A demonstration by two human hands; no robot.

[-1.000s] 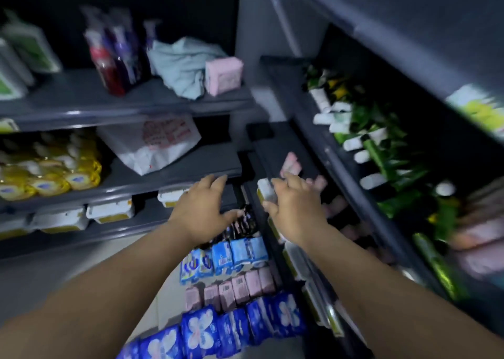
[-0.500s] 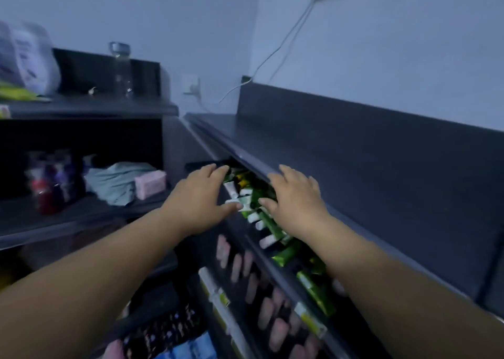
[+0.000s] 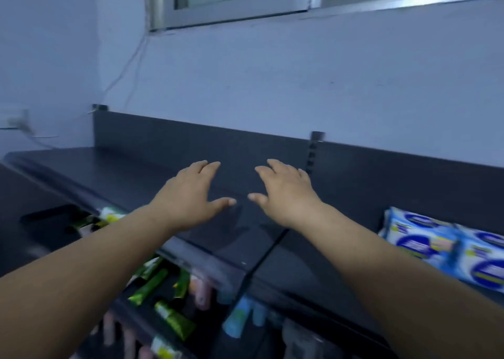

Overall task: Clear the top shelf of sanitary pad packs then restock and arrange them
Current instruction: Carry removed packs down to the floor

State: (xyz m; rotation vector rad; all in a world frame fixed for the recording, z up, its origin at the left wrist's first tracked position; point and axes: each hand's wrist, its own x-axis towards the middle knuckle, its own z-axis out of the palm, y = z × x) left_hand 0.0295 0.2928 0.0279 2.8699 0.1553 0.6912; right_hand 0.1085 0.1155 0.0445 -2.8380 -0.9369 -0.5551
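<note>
The left hand [image 3: 191, 195] and right hand [image 3: 286, 195] are hovering palm-down over the shelf [image 3: 131, 173], fingers straight, holding nothing; the packs [image 3: 436, 247] are lying at its right end, apart from both; probably light, squashy, film-slick, so gripping across their sides is looking safest

dim, bluish | soft shadows under hands [image 3: 191, 192] | motion blur | edges distorted

Head view (close) down over top shelf [image 3: 131, 173]
</note>
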